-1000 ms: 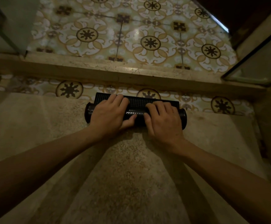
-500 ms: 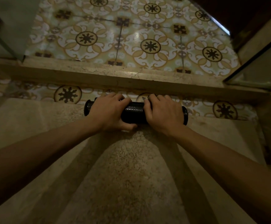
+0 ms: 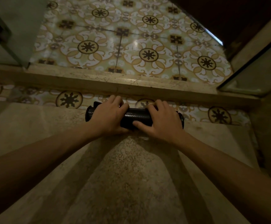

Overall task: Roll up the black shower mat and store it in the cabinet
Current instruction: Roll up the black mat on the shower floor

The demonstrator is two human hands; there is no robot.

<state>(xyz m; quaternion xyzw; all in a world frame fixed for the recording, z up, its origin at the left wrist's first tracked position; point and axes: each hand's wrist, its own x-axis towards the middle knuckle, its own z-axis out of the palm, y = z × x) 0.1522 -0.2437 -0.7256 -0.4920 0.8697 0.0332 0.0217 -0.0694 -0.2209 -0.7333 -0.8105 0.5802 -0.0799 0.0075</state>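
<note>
The black shower mat (image 3: 135,118) lies on the shower floor as a tight horizontal roll, close to the stone threshold. My left hand (image 3: 109,116) wraps over its left half, fingers curled across the top. My right hand (image 3: 161,121) grips the right half, thumb pressed on the near side of the roll. Only the roll's two ends and a short middle stretch show between my hands. No cabinet is in sight.
A raised stone threshold (image 3: 115,84) runs across just beyond the mat. Patterned floor tiles (image 3: 147,54) lie past it. Glass shower panels stand at the left (image 3: 5,46) and right (image 3: 252,75). Speckled stone floor (image 3: 128,183) stretches toward me.
The flat strip of mat seen a second ago has been rolled in. The roll and both hands moved forward to the tiled strip by the threshold.
</note>
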